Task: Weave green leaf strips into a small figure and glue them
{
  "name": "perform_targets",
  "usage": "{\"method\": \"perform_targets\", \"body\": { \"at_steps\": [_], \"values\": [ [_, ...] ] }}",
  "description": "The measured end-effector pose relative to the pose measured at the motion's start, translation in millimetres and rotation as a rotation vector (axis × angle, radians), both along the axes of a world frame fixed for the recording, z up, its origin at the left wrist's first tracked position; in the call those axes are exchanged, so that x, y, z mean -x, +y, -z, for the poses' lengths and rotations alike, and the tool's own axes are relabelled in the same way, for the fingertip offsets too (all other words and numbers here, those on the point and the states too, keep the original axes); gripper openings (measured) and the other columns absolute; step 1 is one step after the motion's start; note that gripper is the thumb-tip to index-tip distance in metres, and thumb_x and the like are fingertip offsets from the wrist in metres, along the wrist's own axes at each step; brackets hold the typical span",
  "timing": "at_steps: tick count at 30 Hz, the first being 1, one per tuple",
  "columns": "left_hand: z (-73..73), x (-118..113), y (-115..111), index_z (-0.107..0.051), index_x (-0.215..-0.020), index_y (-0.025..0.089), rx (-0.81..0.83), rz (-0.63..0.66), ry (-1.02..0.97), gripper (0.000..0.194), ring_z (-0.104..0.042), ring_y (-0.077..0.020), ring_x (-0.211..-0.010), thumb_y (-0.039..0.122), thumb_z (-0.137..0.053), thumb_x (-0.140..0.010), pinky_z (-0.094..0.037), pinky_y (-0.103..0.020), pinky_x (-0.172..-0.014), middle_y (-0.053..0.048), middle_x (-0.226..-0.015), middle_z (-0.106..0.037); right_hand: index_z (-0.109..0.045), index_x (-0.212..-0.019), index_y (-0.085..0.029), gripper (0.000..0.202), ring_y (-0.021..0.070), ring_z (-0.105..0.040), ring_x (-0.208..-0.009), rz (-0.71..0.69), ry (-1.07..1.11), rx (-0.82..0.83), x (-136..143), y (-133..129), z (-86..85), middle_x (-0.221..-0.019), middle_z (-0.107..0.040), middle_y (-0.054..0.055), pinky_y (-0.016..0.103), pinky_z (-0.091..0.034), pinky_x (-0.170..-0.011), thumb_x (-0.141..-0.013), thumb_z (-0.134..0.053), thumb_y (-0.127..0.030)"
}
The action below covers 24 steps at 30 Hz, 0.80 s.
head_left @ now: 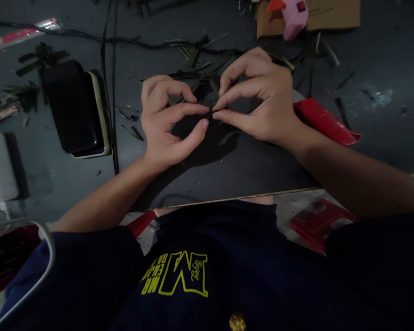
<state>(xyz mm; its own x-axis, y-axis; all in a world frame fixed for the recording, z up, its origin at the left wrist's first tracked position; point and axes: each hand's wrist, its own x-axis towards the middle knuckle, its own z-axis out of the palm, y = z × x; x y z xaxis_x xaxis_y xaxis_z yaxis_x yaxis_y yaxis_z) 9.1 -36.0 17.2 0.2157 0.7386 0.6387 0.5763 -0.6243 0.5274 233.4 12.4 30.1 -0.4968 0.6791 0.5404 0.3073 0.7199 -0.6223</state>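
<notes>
My left hand (169, 119) and my right hand (258, 99) meet above the dark table, fingertips almost touching. Between them is a thin dark green leaf strip (209, 115), pinched by the thumb and forefinger of each hand. Most of the strip is hidden by my fingers, and its shape is hard to make out in the dim light. Just beyond my hands lies a loose pile of narrow leaf strips (196, 76), some crossing each other. Small dark scraps (134, 132) are scattered left of my left hand.
A black phone (69, 108) lies on a pale-edged device at left, near a white charger (0, 168). A black cable (141, 42) crosses the back. A pink tool with an orange tip (295, 18) rests on cardboard (334, 14). A red object (324, 122) lies beside my right forearm.
</notes>
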Motion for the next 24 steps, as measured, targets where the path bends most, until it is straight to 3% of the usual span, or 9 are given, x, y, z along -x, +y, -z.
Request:
{"method": "perform_targets", "body": {
  "at_steps": [12,17,24],
  "values": [
    [0.7,0.8,-2.9,-0.076,-0.096,0.033,0.141,-0.020,-0.011,0.022,-0.057,-0.0341,-0.120,0.053,-0.071,-0.090,-0.044,-0.059,-0.109,-0.008,-0.102,-0.068,-0.077,-0.080,-0.027,0.025,0.0239,-0.066,-0.097,0.000,-0.021,0.027,2.0,-3.0,-1.3,-0.095,-0.075,0.004,0.044,-0.050,-0.099,-0.087,-0.076,-0.051],
    [3.7,1.9,-3.6,-0.074,-0.096,0.030,0.032,-0.032,0.029,0.021,-0.057,-0.0307,-0.115,0.050,-0.072,-0.091,-0.043,-0.058,-0.108,-0.006,-0.104,-0.068,-0.077,-0.080,-0.027,0.024,0.0231,-0.066,-0.095,-0.009,-0.005,0.000,2.8,-1.8,1.7,-0.096,-0.075,0.003,0.044,-0.049,-0.098,-0.090,-0.074,-0.049],
    [10.0,7.1,0.8,-0.073,-0.096,0.032,-0.162,0.102,0.143,0.010,-0.059,-0.0263,-0.109,0.038,-0.077,-0.089,-0.048,-0.053,-0.097,-0.001,-0.096,-0.072,-0.077,-0.083,-0.029,0.020,0.0258,-0.066,-0.103,0.046,-0.059,-0.052,3.7,-3.8,1.3,-0.098,-0.075,0.002,0.049,-0.047,-0.102,-0.092,-0.069,-0.046]
  ]
}}
